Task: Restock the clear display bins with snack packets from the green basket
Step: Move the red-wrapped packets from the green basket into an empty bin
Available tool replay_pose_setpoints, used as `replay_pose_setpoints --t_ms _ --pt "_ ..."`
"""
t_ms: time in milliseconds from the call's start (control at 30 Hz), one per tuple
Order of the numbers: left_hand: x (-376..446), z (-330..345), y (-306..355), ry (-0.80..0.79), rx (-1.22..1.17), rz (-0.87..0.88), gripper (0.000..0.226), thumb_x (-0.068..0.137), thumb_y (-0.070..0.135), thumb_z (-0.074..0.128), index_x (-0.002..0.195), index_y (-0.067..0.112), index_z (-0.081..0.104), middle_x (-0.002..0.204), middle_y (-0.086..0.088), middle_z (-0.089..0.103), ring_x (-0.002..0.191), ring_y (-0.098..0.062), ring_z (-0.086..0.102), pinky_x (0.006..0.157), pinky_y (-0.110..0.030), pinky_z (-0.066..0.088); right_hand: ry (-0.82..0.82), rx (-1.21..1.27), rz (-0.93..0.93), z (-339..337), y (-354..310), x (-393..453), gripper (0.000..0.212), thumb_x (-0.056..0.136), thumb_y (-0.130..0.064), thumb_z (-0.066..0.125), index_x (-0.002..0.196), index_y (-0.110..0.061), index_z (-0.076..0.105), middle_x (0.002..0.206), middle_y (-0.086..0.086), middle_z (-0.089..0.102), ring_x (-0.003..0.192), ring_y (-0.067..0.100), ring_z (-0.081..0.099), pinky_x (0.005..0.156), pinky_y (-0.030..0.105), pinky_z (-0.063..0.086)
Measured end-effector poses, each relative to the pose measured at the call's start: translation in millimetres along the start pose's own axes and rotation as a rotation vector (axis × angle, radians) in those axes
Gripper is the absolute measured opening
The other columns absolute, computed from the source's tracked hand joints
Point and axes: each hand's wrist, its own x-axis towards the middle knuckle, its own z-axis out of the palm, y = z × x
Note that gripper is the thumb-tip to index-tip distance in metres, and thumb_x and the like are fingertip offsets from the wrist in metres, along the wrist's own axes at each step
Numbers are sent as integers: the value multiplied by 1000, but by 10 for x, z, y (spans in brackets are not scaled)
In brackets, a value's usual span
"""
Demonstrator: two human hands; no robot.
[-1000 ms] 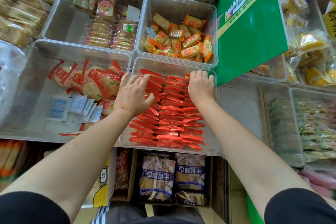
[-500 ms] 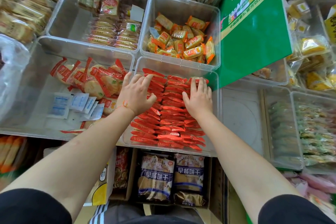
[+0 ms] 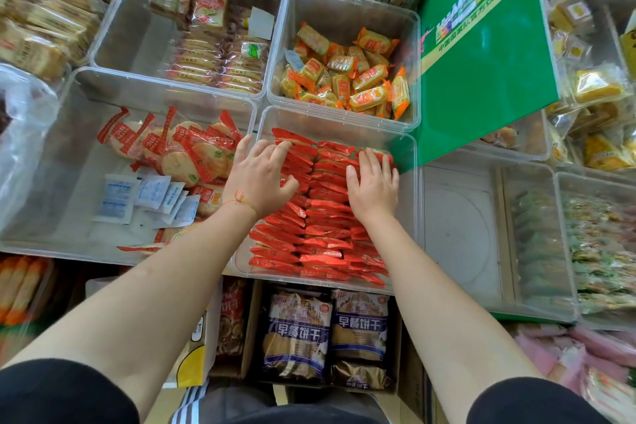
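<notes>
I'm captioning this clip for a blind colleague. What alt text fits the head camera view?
Seen from above, a person's left hand and right hand press flat on rows of red snack packets in a clear display bin. Neighbouring clear bins hold orange packets and round crackers; a green board leans at right.

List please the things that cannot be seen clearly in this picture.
- Head view: packets under the left hand and right hand in the red-packet bin are covered by the palms.
- Green basket: none identifiable; a green board hides what lies behind.
- Print on the white sachets: too small.
- Pink packets, lower right: blurred, cut by the edge.
</notes>
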Motion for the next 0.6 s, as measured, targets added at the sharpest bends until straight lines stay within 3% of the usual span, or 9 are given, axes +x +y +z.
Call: replay_pose_setpoints --t_ms 167,300,400,500,600 --pt "-2 -2 -2 2 -5 3 60 87 44 46 140 14 45 120 -3 62 127 -23 46 121 -48 10 0 -14 -38 8 24 -96 61 102 -51 27 155 -21 25 163 5 20 151 30 9 122 46 3" --pt "3 -1 -8 -6 0 -3 62 87 45 45 141 14 45 122 -2 62 128 -22 45 122 -48 9 35 -26 74 -71 102 13 62 102 -49 32 155 -20 21 163 15 10 147 38 19 120 49 18" --pt "4 3 -6 -12 4 0 63 87 45 44 142 14 44 123 -2 61 129 -22 44 122 -48 9 41 -26 33 -26 15 29 67 102 -51 29 156 -13 17 163 14 14 150 31 12 123 47 9" --pt "3 -2 -8 -13 9 0 64 87 46 42 141 14 45 123 -2 62 129 -22 44 122 -48 9 14 15 109 32 -48 -1 68 103 -51 24 157 -13 15 165 7 11 152 22 3 123 48 4" --pt "-1 -6 3 -9 8 0 63 86 45 42 139 13 46 120 -2 63 127 -23 45 122 -49 10 -33 -92 -2 87 -81 -11 69 102 -54 20 158 -14 13 166 6 6 153 22 -1 121 46 -3"
